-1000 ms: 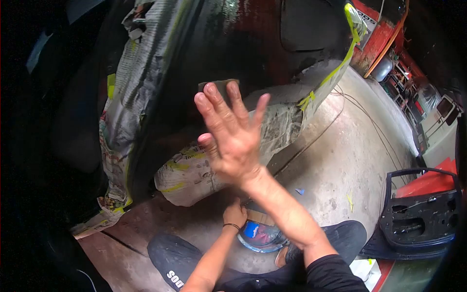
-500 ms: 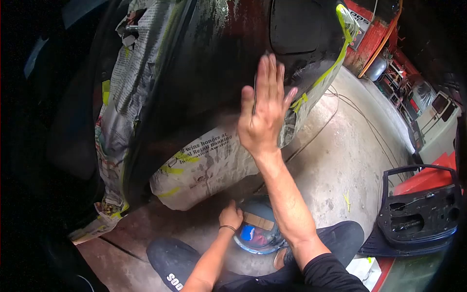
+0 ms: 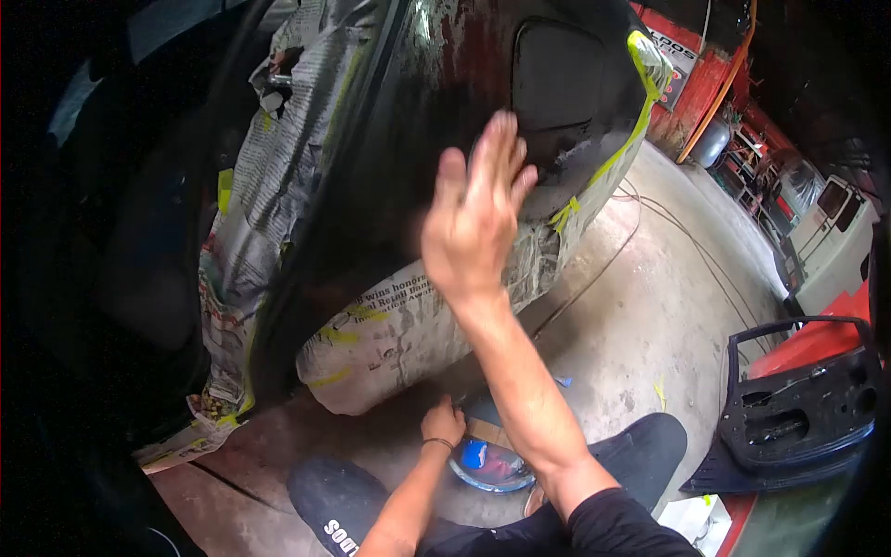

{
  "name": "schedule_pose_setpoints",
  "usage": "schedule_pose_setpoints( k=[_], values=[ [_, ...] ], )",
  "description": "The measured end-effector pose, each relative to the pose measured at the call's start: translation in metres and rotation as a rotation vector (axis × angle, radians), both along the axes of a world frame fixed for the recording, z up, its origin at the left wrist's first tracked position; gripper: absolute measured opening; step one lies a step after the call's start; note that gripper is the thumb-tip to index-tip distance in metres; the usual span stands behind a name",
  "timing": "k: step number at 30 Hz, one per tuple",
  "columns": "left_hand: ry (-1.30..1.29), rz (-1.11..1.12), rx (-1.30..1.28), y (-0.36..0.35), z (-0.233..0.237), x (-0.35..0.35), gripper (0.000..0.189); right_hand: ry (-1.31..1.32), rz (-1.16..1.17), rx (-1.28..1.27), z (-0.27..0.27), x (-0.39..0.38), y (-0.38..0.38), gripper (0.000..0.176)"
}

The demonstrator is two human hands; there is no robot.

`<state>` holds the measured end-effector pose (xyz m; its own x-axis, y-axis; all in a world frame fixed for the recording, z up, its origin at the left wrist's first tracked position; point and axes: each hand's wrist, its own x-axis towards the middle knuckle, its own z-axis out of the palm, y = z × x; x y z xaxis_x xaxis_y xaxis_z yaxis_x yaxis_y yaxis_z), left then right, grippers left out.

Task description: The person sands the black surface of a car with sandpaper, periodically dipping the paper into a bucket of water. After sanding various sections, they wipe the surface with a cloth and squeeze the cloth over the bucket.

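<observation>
My right hand (image 3: 471,218) is stretched flat over the dark car body panel (image 3: 390,186), fingers extended and thumb apart. Anything beneath its palm is hidden. Patches of red and bare metal show through the panel's upper part, beside the rounded-square fuel flap (image 3: 557,74). Newspaper masking (image 3: 399,357) with yellow tape covers the panel's lower edge. Down by the floor, my left hand (image 3: 444,424) is curled beside a round tub (image 3: 497,485); whether it grips anything is hidden. A blue object (image 3: 474,454) and a flat brown piece (image 3: 484,431) are at the tub, partly behind my right forearm.
More newspaper (image 3: 278,167) is taped along the opening at left. A detached car door (image 3: 789,418) stands on the right, near a red panel (image 3: 807,343). Thin hoses (image 3: 682,209) run over the concrete floor (image 3: 640,306). Farther back is a white vehicle (image 3: 835,232).
My right hand has slid left and slightly down across the panel, away from the fuel flap. My left hand stays by the tub. The view has shifted slightly.
</observation>
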<state>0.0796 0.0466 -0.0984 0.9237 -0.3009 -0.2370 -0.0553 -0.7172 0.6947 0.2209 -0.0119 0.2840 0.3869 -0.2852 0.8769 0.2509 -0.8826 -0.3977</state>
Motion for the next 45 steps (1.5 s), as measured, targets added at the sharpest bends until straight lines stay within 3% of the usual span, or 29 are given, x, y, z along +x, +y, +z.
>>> schedule_pose_setpoints(
  k=[3,7,9,15,17,21,22,27,33,35,38,39,42,45],
  values=[
    [-0.017,0.011,0.007,0.001,0.000,-0.002,0.038,-0.094,-0.002,-0.021,0.060,0.021,0.011,0.075],
    [-0.038,0.011,-0.016,0.001,0.005,0.000,0.035,0.064,-0.131,-0.100,0.005,0.002,-0.007,0.072],
    [-0.021,0.008,-0.015,0.001,0.003,0.001,0.033,0.113,-0.083,-0.087,-0.017,-0.007,-0.009,0.072],
    [-0.029,-0.008,-0.003,0.002,-0.004,-0.002,0.038,-0.135,0.013,-0.194,0.085,0.039,0.011,0.072],
    [-0.009,0.005,-0.017,0.000,-0.005,-0.005,0.042,-0.059,0.004,-0.203,0.067,0.025,0.022,0.070],
    [0.022,0.002,-0.056,0.003,-0.002,0.002,0.050,0.069,0.008,-0.362,-0.023,-0.016,0.053,0.077],
    [-0.021,-0.018,-0.061,0.000,-0.023,0.002,0.050,0.058,-0.001,-0.363,-0.015,-0.014,0.053,0.077],
    [0.027,-0.001,-0.021,0.005,-0.004,0.000,0.047,-0.015,-0.038,-0.337,0.090,0.024,0.043,0.079],
    [-0.013,0.015,-0.042,0.000,-0.018,0.000,0.042,0.061,-0.002,-0.309,0.006,-0.007,0.062,0.080],
    [-0.007,0.007,-0.054,0.003,-0.023,-0.008,0.041,0.020,0.010,-0.329,0.031,0.005,0.048,0.079],
    [-0.029,0.009,-0.077,0.006,-0.008,-0.008,0.038,-0.153,-0.011,-0.292,0.118,0.048,0.028,0.073],
    [-0.034,0.011,-0.085,0.006,-0.009,-0.009,0.037,-0.061,-0.085,-0.233,0.133,0.046,0.035,0.068],
    [-0.027,0.020,-0.104,0.004,-0.010,-0.006,0.038,-0.102,0.028,-0.305,0.091,0.039,0.037,0.073],
    [-0.043,0.003,-0.089,-0.008,-0.050,-0.001,0.040,-0.011,0.153,-0.400,-0.038,-0.019,0.072,0.068]
  ],
)
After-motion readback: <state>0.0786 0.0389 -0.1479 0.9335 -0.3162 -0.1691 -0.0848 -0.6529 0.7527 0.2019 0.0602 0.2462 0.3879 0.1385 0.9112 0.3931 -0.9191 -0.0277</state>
